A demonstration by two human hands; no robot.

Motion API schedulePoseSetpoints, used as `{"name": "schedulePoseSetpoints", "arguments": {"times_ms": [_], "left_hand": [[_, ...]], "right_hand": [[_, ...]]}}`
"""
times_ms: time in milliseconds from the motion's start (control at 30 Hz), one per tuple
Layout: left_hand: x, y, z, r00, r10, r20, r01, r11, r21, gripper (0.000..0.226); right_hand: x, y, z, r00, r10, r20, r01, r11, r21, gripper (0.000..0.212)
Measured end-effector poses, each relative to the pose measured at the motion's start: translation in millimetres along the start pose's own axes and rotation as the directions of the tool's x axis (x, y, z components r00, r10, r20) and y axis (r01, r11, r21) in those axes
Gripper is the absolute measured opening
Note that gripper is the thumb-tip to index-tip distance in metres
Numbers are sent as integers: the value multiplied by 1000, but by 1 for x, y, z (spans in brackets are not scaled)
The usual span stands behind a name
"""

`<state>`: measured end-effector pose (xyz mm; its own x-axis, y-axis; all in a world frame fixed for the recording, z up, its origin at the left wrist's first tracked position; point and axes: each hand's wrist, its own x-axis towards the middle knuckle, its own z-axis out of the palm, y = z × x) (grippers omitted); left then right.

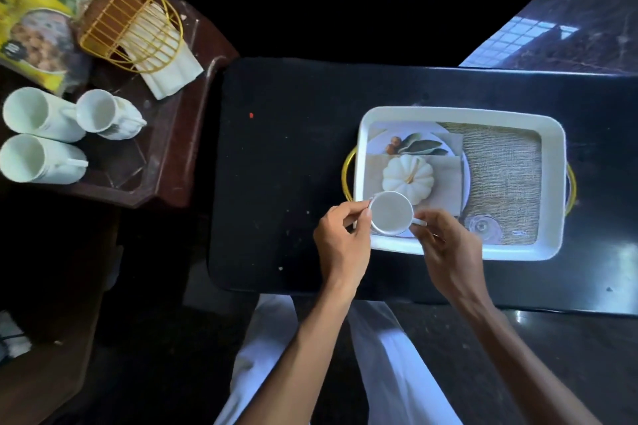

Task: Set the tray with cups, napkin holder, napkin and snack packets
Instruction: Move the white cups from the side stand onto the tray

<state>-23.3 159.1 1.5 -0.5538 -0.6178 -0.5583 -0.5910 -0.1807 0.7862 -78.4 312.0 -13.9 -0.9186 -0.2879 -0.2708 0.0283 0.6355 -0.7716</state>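
Note:
A white tray (pixel 552 183) with gold handles lies on the black table (pixel 276 166); its base shows a printed pumpkin picture. A white cup (pixel 392 212) stands in the tray's near-left corner. My left hand (pixel 341 238) pinches the cup's left rim, and my right hand (pixel 448 248) holds its handle on the right. On the brown side table (pixel 165 162) at left stand three more white cups (pixel 98 110) (pixel 29 110) (pixel 24 157), a gold wire napkin holder (pixel 127 21) lying on white napkins (pixel 169 72), and yellow and green snack packets (pixel 31 34).
A small clear glass item (pixel 483 226) rests in the tray's near-right corner. The black table's near edge runs just below my hands. A glossy dark surface (pixel 569 28) lies at the far right. My white-clad legs show below the table.

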Motion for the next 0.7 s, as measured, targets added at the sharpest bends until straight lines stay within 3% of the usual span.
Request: {"name": "schedulePoseSetpoints", "arguments": {"times_ms": [333,700], "left_hand": [[6,-17,18,999,-6,-37,12,987,162,13],[6,-20,18,999,-24,-39,30,986,165,13]], "right_hand": [[10,33,4,997,6,76,-6,1000,-3,12],[14,39,8,989,48,138,-47,999,-10,14]]}}
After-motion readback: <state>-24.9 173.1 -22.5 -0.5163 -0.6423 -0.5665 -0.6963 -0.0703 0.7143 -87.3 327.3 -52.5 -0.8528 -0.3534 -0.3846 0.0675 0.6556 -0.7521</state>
